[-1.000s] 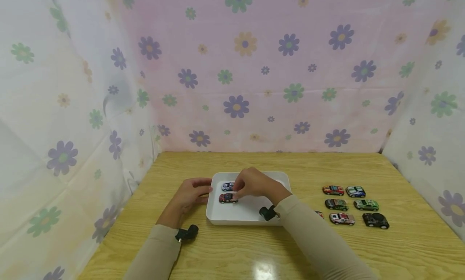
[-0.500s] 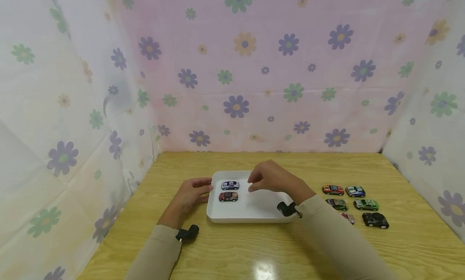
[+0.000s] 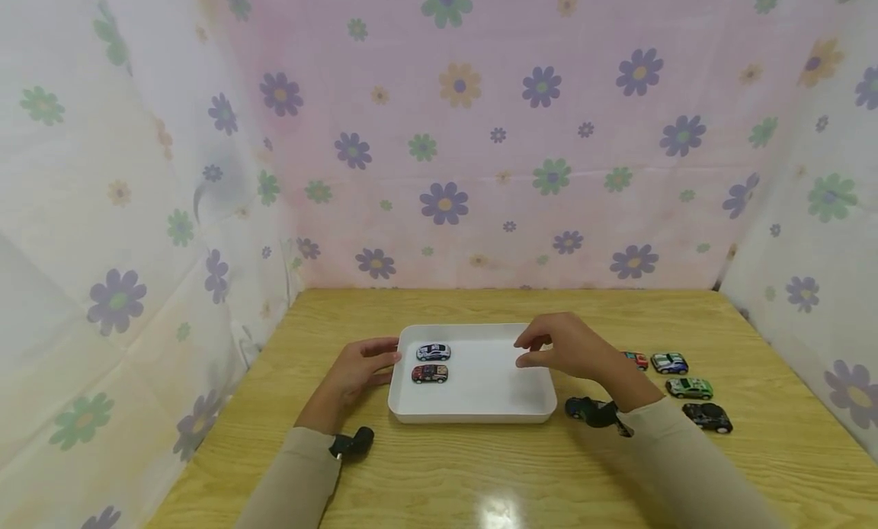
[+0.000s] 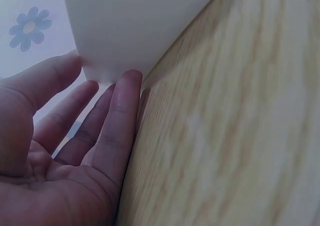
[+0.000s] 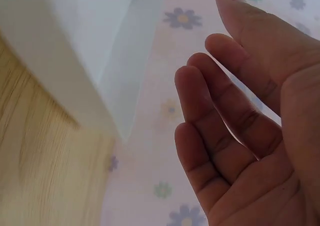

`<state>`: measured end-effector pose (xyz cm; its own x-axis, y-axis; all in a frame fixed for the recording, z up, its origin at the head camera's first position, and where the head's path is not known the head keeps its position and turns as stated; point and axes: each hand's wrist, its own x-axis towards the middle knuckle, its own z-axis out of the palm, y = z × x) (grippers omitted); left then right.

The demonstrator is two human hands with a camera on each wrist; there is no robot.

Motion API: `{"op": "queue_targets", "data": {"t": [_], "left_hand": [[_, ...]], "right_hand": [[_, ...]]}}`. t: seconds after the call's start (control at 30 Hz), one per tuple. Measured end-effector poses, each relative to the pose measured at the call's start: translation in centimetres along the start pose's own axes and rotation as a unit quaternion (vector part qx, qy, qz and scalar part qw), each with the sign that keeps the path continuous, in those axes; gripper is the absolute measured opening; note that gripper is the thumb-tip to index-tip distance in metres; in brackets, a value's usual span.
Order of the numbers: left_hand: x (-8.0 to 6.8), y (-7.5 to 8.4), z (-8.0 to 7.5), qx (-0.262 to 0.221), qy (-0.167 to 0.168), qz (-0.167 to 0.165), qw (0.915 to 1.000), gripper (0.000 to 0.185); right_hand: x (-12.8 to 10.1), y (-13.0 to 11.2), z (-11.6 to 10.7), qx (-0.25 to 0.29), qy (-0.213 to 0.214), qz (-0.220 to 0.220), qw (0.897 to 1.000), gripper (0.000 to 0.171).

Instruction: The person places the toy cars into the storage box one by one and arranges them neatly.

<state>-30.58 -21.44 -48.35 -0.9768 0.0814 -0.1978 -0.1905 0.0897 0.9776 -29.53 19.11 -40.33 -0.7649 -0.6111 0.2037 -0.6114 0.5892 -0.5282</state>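
Observation:
A white tray [image 3: 480, 392] lies on the table with a white-and-black toy car [image 3: 434, 352] and a dark red toy car [image 3: 430, 373] at its left end, one behind the other. My left hand [image 3: 357, 369] rests at the tray's left side. In the left wrist view its fingertips [image 4: 127, 80] touch the tray's outer wall, not curled round it. My right hand [image 3: 572, 350] hovers over the tray's right edge, holding nothing. Its fingers [image 5: 192, 93] are loosely bent, with the thumb apart, in the right wrist view.
Right of the tray stand several toy cars, among them a blue-and-white one [image 3: 669, 363], a green one [image 3: 689, 388] and a black one [image 3: 708, 417]. The right arm hides others. Flowered cloth [image 3: 480, 148] hangs around the wooden table [image 3: 425, 476].
My right hand has let go of the dark red car in the tray and moved right to the tray's right edge. The left hand has stayed at the tray's side.

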Motion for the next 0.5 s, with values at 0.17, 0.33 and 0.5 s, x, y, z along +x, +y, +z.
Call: {"op": "queue_targets", "data": {"t": [0.17,0.33,0.5], "left_hand": [[-0.1,-0.1,-0.3,0.0,0.001,0.006,1.0,0.048],[-0.1,-0.2,-0.2,0.0,-0.004,0.005,1.0,0.048],[0.1,-0.1,0.1,-0.004,0.001,0.005,1.0,0.046]], "right_hand": [[-2.1,1.6,-1.1,-0.012,0.038,0.017,0.999,0.022],[-4.5,3.0,-1.8,-0.031,0.055,0.042,0.997,0.025],[-6.8,4.0,-2.3,-0.037,0.066,0.053,0.996,0.026]]}}
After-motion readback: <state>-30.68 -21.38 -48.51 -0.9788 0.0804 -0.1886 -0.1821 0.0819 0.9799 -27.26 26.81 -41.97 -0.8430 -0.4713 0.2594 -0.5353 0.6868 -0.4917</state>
